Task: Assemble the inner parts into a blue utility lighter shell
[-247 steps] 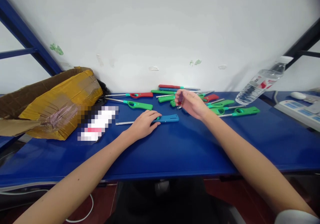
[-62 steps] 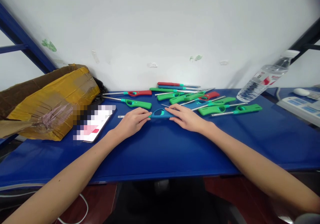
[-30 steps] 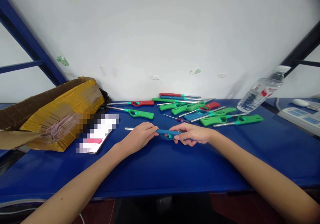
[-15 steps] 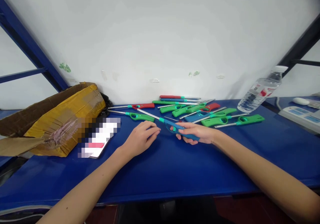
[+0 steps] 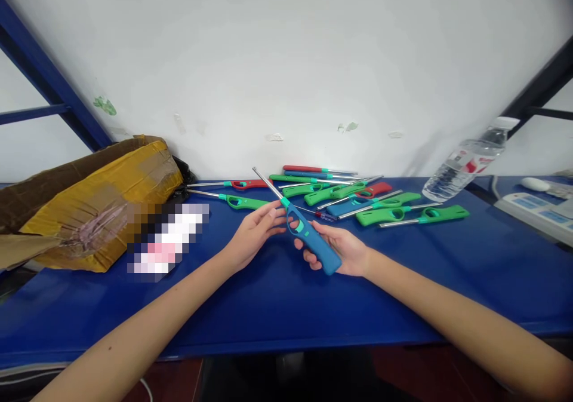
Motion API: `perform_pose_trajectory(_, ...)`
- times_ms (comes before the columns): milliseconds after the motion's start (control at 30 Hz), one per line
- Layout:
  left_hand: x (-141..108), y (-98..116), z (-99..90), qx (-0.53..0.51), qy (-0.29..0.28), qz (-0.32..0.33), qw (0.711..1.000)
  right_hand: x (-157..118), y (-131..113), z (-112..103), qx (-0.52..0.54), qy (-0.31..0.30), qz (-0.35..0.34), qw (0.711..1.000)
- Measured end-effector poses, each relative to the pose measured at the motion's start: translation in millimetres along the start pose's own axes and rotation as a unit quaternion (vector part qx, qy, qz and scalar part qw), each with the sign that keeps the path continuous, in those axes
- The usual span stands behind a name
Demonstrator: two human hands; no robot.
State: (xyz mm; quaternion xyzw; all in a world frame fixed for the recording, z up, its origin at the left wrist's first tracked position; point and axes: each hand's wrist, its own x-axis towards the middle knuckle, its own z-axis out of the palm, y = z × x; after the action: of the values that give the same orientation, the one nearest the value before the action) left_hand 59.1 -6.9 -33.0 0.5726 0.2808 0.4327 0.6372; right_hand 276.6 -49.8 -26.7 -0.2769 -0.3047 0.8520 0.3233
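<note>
A blue long-necked gas lighter point(image 5: 316, 241) with a green trigger and a metal rod tilts up to the left above the table. My right hand point(image 5: 342, 248) is closed around its handle, with the fingertips showing on the left side. My left hand point(image 5: 255, 235) is beside the lighter's neck, its fingers stretched out and reaching just to it; whether they press on it I cannot tell. Behind my left hand a green lighter point(image 5: 248, 202) and a red lighter point(image 5: 253, 184) lie on the table. Several more lighters, among them a green one point(image 5: 380, 215), lie in a loose group behind my right hand.
An open cardboard box point(image 5: 107, 205) wrapped in yellow tape stands at the left, with a blurred phone point(image 5: 172, 241) beside it. A water bottle point(image 5: 465, 163) leans at the right near a white power strip point(image 5: 537, 214). A small screwdriver point(image 5: 325, 215) lies among the lighters on the blue table point(image 5: 268, 312).
My right hand has turned the blue lighter so its rod points more steeply upward and its handle faces the camera. My left hand has moved closer, its fingers now extended to the neck.
</note>
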Motion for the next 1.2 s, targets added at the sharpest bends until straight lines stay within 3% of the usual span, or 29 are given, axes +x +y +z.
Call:
perform_pose_trajectory(100, -0.3, 3.2, 3.2, -0.073, 0.004, -0.029, 0.997, 1.8, 2.2, 4.7, -0.003, -0.001, -0.007, 1.0)
perform_pose_trajectory(333, 3.2, 5.4, 1.2, -0.117, 0.049, -0.077, 0.989, 8.3, 1.8, 8.3, 0.001, -0.022, 0.008, 1.0)
perform_pose_trajectory(600, 3.9, -6.6, -0.3, -0.136, 0.049, -0.092, 0.985, 11.6, 7.2, 16.3, -0.015, 0.044, 0.014, 0.999)
perform_pose_trajectory(867, 6.7, 3.8, -2.9, -0.098, 0.031, -0.169, 0.98, 4.6, -7.3, 7.7, -0.035, 0.088, 0.053, 0.994)
perform_pose_trajectory(1000, 1.7, 9.1, -6.7, -0.011, 0.034, -0.193, 0.981, -2.8, -15.5, -0.6, -0.154, 0.134, 0.002, 0.979)
perform_pose_trajectory(1100, -0.8, 8.7, -16.6, 0.182, 0.021, -0.107, 0.977, -6.0, -20.0, -5.2, -0.263, 0.158, -0.066, 0.949)
perform_pose_trajectory(1133, -1.2, 8.0, -21.0, 0.284, 0.021, -0.041, 0.958, -6.7, -21.0, -6.4, -0.286, 0.159, -0.078, 0.942)
perform_pose_trajectory(1200, -1.4, 6.0, -30.2, 0.478, 0.011, 0.114, 0.871, -7.6, -21.9, -8.6, -0.314, 0.149, -0.088, 0.934)
